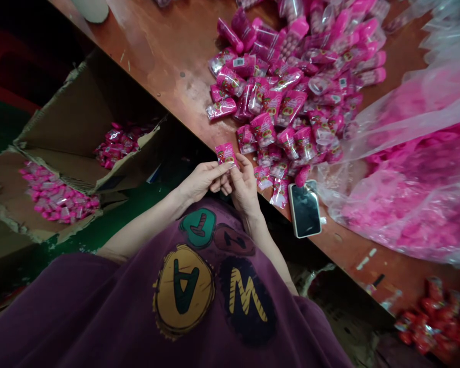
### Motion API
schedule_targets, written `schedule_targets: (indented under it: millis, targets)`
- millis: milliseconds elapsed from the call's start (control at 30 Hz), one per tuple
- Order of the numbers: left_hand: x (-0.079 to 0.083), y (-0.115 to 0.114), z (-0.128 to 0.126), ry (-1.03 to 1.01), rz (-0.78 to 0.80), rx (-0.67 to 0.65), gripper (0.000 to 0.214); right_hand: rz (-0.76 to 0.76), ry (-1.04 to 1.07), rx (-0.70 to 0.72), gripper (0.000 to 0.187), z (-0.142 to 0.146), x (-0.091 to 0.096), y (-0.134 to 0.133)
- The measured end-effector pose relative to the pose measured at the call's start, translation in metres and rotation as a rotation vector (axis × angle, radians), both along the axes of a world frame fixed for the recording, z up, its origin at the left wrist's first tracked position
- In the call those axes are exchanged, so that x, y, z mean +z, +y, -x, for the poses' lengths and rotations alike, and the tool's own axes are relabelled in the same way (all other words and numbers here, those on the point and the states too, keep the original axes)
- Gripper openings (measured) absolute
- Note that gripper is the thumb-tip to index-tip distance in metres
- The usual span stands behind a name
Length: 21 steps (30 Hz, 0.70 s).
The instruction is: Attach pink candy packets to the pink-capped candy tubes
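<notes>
Close to my body, at the table's edge, both hands pinch a small pink printed candy wrapper (226, 153). My left hand (205, 180) grips its lower edge with the thumb on top. From the other side, my right hand (245, 181) has its thumb and fingers closed on the same edge. Whether anything is inside the wrapper, I cannot tell. Just beyond lies a big heap of pink candy tubes (291, 99), some in printed wrappers and some bare with round candies showing. Two flat pink wrappers (279, 193) rest by the edge near my right hand.
A phone (305, 209) lies at the table's (168, 61) near edge. Right of it sits a clear plastic bag (414, 199) full of pink pieces. Red wrapped items (437, 322) are piled at lower right. On the left, cardboard boxes (61, 122) hold pink items.
</notes>
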<state>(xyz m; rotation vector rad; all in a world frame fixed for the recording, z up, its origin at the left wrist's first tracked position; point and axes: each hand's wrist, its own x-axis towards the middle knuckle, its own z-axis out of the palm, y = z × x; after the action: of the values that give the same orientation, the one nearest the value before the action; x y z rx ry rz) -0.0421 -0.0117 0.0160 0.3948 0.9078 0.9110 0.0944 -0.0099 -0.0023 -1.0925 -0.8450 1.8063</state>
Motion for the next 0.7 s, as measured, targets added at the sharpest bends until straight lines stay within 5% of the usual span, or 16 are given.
schedule_targets:
  millis: [233,400,700]
  targets:
    - [-0.003,0.003,0.006,0.145,-0.127,-0.165,0.052,0.091,0.167,0.112,0.058,-0.014,-0.004,0.004]
    - [-0.002,0.01,0.011,0.211,-0.254,-0.339,0.052,0.089,0.126,0.305,0.056,-0.026,0.002,0.012]
    - [0.004,0.014,-0.007,0.31,-0.27,-0.378,0.047,-0.013,-0.143,0.305,0.058,-0.031,0.018,0.022]
